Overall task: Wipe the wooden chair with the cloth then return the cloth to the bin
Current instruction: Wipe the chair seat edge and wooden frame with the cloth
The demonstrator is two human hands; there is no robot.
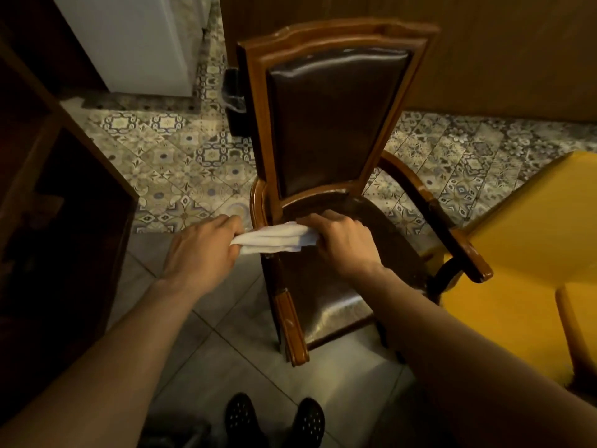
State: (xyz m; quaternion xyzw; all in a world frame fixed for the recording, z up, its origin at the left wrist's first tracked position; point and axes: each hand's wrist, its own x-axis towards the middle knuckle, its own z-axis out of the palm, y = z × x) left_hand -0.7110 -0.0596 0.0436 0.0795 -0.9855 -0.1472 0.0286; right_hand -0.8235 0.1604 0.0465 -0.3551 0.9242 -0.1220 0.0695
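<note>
My left hand (200, 245) and right hand (339, 242) grip the folded white cloth (273, 239) over the brown wooden armchair's (326, 37) left armrest; wiping it, I judge, comes next.

White cloth (273, 241) stretched across wooden chair (326, 43) armrest

Count on inspection: one wooden chair (326, 101) with two armrests, the left armrest (290, 324) and the right armrest (452, 234). One white cloth (274, 240). Two hands, the left hand (202, 250) and the right hand (342, 242), both closed on the cloth. One dark bin (235, 101) behind the chair. Two dark shoes (274, 418). One yellow table (523, 253).
</note>
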